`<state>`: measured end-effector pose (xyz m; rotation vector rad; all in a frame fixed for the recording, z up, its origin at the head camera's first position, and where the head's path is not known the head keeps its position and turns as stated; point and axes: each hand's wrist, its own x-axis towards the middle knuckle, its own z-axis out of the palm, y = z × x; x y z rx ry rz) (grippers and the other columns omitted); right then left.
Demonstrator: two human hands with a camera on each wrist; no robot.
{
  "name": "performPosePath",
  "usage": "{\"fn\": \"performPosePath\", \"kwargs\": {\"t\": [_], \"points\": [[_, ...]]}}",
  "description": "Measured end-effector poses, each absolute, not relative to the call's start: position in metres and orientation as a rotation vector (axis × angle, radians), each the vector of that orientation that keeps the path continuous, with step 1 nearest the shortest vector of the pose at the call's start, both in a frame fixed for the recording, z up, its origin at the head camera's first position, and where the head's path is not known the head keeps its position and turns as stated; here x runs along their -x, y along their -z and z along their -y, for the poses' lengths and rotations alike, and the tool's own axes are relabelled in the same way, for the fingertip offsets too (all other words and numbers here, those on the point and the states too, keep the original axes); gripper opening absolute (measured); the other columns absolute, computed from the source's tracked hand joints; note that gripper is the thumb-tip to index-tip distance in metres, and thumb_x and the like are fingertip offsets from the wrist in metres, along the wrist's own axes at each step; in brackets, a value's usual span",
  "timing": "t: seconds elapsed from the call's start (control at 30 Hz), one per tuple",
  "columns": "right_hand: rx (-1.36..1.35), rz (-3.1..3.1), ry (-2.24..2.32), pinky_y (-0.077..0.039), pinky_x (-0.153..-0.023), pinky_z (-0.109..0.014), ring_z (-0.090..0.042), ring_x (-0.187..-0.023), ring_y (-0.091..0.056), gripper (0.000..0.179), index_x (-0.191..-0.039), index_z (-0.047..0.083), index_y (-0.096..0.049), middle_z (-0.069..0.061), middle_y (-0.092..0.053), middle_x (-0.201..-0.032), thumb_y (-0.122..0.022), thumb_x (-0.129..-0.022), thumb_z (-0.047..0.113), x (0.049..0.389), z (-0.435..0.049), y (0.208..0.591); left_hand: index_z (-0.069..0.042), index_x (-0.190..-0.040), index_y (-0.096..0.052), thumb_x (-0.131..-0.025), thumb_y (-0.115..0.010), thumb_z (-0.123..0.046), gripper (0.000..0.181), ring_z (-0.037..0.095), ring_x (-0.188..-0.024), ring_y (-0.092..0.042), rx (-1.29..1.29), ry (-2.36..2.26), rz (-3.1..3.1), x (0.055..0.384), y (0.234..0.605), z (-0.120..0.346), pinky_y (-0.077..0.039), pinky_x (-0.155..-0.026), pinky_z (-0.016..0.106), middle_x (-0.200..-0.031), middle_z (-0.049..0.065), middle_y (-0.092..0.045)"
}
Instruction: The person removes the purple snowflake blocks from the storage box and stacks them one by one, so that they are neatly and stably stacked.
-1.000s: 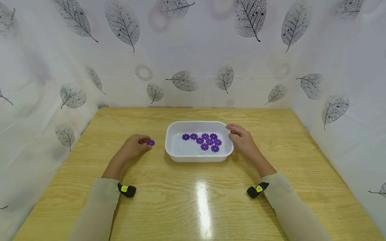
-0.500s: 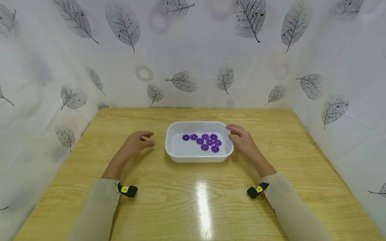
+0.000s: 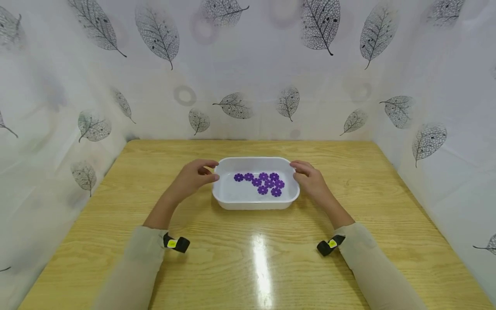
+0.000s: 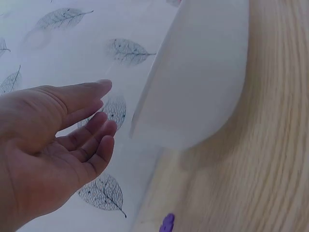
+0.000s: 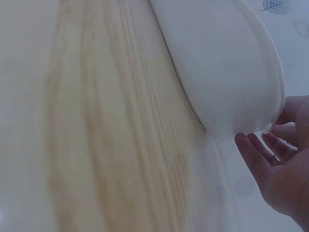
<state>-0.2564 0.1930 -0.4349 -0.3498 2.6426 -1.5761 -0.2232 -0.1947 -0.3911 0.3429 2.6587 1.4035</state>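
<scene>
My head view faces forward, down over the counter (image 3: pixel 217 254).
Both wrist views, close in, share the white tub (image 3: pixel 255 206) with it.

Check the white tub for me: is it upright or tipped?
Upright. The white tub sits base-down on the table, opening upward, with purple flower-shaped pieces lying on its floor.

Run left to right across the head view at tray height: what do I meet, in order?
Left hand → tray's left wall → purple flowers → tray's right wall → right hand.
</scene>
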Motion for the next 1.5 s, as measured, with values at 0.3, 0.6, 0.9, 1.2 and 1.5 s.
{"fn": "performPosePath", "kwargs": {"t": [0.3, 0.6, 0.9, 1.2, 1.5], "points": [[0.345, -2.642, 1.568, -0.039, -0.115, -0.051, -0.037, -0.139, -0.046, 0.041, -0.141, 0.008, -0.058, -0.011, -0.043, -0.156, -0.053, -0.102, 0.018, 0.258, -0.191, 0.435, -0.005, -0.139, -0.058, -0.095, -0.071, -0.021, 0.049, 0.029, -0.112, -0.062, -0.422, -1.405, -2.612, 0.236, 0.392, 0.165, -0.056, -0.091, 0.041, -0.137, 0.019, -0.057], [0.34, -2.639, 1.573, -0.039, -0.115, -0.05, -0.037, -0.139, -0.045, 0.041, -0.142, 0.008, -0.057, -0.01, -0.043, -0.156, -0.053, -0.102, 0.019, 0.258, -0.191, 0.435, -0.004, -0.14, -0.057, -0.094, -0.071, -0.016, 0.049, 0.03, -0.115, -0.063, -0.457, -1.289, -2.596, 0.249, 0.395, 0.141, -0.054, -0.097, 0.043, -0.138, 0.018, -0.058], [0.321, -2.613, 1.573, -0.038, -0.116, -0.051, -0.037, -0.141, -0.043, 0.042, -0.144, 0.009, -0.055, -0.009, -0.04, -0.158, -0.053, -0.103, 0.019, 0.255, -0.191, 0.432, -0.004, -0.141, -0.055, -0.094, -0.071, -0.014, 0.05, 0.031, -0.122, -0.058, -0.422, -1.217, -2.593, 0.259, 0.401, 0.13, -0.049, -0.105, 0.045, -0.141, 0.016, -0.057], [0.332, -2.622, 1.574, -0.038, -0.115, -0.051, -0.037, -0.141, -0.044, 0.042, -0.143, 0.009, -0.056, -0.009, -0.041, -0.158, -0.054, -0.103, 0.02, 0.255, -0.193, 0.434, -0.002, -0.138, -0.057, -0.093, -0.071, -0.011, 0.048, 0.032, -0.124, -0.057, -0.416, -1.083, -2.622, 0.269, 0.404, 0.121, -0.049, -0.105, 0.045, -0.141, 0.015, -0.057], [0.329, -2.626, 1.578, -0.039, -0.115, -0.051, -0.036, -0.14, -0.045, 0.042, -0.143, 0.01, -0.056, -0.008, -0.042, -0.157, -0.054, -0.102, 0.02, 0.257, -0.196, 0.436, -0.003, -0.136, -0.059, -0.092, -0.07, -0.008, 0.046, 0.03, -0.123, -0.058, -0.365, -0.986, -2.646, 0.276, 0.407, 0.116, -0.05, -0.104, 0.044, -0.135, 0.015, -0.061]]}}
